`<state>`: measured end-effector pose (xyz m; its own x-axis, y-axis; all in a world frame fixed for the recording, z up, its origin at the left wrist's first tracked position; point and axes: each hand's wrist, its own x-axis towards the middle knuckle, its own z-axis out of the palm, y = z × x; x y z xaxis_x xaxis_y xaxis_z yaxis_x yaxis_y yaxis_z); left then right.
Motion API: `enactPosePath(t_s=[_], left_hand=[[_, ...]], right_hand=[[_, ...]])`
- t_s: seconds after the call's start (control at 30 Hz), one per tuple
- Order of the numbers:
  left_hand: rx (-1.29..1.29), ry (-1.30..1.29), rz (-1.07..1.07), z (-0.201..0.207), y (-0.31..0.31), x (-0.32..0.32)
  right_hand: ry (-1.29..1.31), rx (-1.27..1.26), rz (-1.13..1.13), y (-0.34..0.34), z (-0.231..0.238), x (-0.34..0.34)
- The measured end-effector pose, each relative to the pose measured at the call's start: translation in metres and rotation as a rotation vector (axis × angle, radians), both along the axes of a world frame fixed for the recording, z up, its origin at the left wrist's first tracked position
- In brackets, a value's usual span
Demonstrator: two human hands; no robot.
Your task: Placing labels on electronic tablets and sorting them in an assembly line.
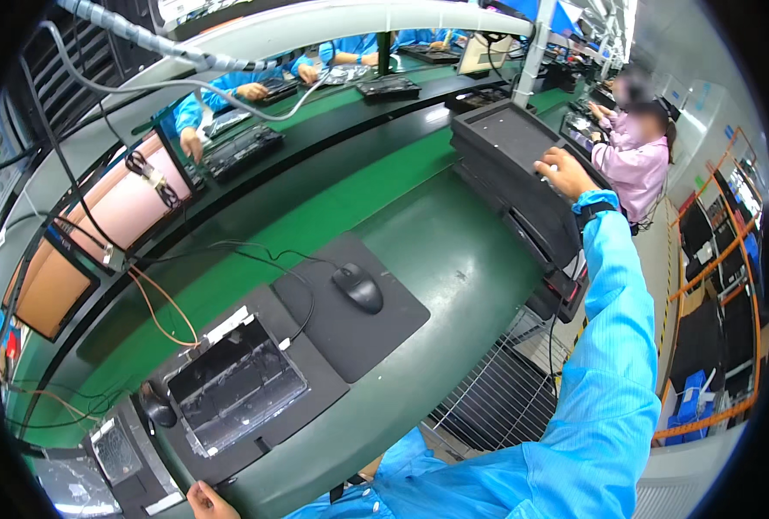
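Note:
My right arm, in a blue sleeve with a black wristband, reaches out to the right over a stack of black trays (pixel 507 138). My right hand (pixel 566 176) is above the top tray, its fingers curled and pinched together around something small and pale that I cannot make out. My left hand (pixel 210 503) is low in the view at the table's near edge, partly cut off, its fingers loosely apart with nothing seen in them. Near it lies a black, framed flat panel (pixel 239 387) on a dark mat, with a cable plugged in at its top edge.
A black mouse (pixel 357 288) sits on a dark mouse pad (pixel 393 329) on the green table (pixel 462 259). Another mouse (pixel 158 405) is left of the panel. A wire rack (pixel 497 389) stands below the table. Co-workers sit across the line and at the right.

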<state>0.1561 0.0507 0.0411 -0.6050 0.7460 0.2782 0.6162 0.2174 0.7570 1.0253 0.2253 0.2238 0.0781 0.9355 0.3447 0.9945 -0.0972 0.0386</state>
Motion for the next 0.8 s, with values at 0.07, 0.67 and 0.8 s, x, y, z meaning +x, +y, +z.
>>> enactPosePath(t_s=[0.07,0.67,0.8], left_hand=[[0.03,0.01,-0.016,0.0,0.001,-0.002],[0.047,0.045,0.014,-0.01,0.0,-0.007],[0.027,0.134,-0.004,-0.011,0.0,-0.01]], right_hand=[[0.144,-0.024,0.028,-0.012,0.0,-0.008],[-0.027,0.157,0.031,-0.009,-0.013,-0.005],[0.068,0.16,-0.107,-0.013,-0.002,0.007]])
